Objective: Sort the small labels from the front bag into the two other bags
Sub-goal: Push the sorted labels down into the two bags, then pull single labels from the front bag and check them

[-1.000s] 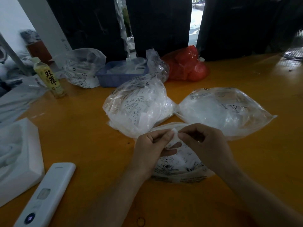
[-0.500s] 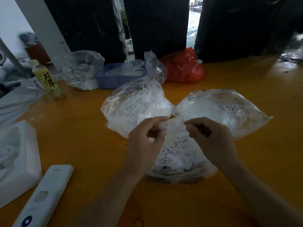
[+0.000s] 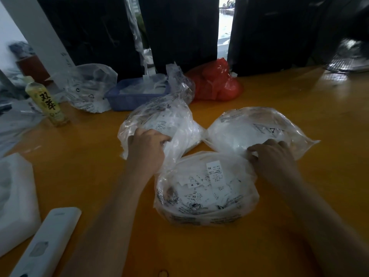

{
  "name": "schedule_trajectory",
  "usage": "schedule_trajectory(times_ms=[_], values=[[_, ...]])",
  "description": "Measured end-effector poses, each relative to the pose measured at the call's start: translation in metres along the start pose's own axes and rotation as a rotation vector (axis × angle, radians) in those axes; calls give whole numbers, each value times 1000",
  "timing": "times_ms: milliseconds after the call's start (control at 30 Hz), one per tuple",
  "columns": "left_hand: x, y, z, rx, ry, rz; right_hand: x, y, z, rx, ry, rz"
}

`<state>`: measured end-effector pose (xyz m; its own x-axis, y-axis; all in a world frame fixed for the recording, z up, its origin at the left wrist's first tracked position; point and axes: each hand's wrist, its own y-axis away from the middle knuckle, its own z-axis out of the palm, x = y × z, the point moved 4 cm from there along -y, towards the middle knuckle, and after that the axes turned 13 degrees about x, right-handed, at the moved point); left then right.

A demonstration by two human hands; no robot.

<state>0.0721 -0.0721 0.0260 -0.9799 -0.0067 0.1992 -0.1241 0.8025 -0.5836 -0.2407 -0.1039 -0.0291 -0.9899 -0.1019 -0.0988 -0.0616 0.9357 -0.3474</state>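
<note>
The front bag [image 3: 205, 214] lies open near me with several small white labels [image 3: 214, 172] inside. Behind it lie the left bag [image 3: 159, 120] and the right bag [image 3: 257, 126], both clear plastic with white contents. My left hand [image 3: 146, 147] reaches into the left bag's mouth with curled, pinching fingers. Plastic hides its fingertips and whatever they hold. My right hand [image 3: 273, 154] sits at the right bag's near edge, knuckles up and fingers curled. What it pinches is hidden under the hand.
All of this is on an orange table [image 3: 299, 108]. A white remote [image 3: 46, 244] and white foam block [image 3: 16, 198] lie front left. A drink bottle [image 3: 47, 101], another clear bag [image 3: 89, 88], a blue tray [image 3: 135, 94] and a red bag [image 3: 215, 82] stand at the back.
Both hands pinched labels together over the front bag. They have since parted: the left went to the left bag, the right to the right bag, uncovering the front bag.
</note>
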Motion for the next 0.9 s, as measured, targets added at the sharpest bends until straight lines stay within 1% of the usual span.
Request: schedule_trajectory(times_ms=[67,167,267,333,367,400,467,500,533,567,600,633,667,733,800,833,900], values=[[-2,2,-3,28,15,-14,0,-1,-2,69,-16,-9],[-4,5,-11,91,16,-73,0,-1,-11,208,-106,68],[2,15,-26,252,93,-90,-2,0,-26,385,-199,124],[14,26,-35,386,217,-23,-6,3,-36,483,-320,122],[22,32,-37,416,291,24,-9,5,-40,500,-403,131],[32,40,-36,405,372,68,-14,8,-44,496,-493,141],[51,56,-31,316,547,110,-24,13,-50,436,-725,139],[58,63,-27,239,647,76,-31,16,-53,369,-884,128],[62,69,-22,124,751,3,-38,20,-55,284,-1040,106],[66,73,-14,-25,847,-91,-45,24,-58,198,-1155,65],[69,77,-7,-186,944,-190,-52,29,-59,121,-1219,14],[70,80,0,-314,1035,-288,-58,33,-59,56,-1255,-26],[70,82,5,-393,1116,-368,-63,37,-58,0,-1273,-53],[69,84,9,-431,1237,-427,-72,41,-55,-79,-1263,-93],[68,85,9,-403,1293,-440,-78,44,-52,-126,-1237,-124],[68,86,9,-385,1318,-480,-80,45,-50,-135,-1232,-122],[66,87,10,-366,1358,-615,-80,45,-46,-120,-1225,-83]])
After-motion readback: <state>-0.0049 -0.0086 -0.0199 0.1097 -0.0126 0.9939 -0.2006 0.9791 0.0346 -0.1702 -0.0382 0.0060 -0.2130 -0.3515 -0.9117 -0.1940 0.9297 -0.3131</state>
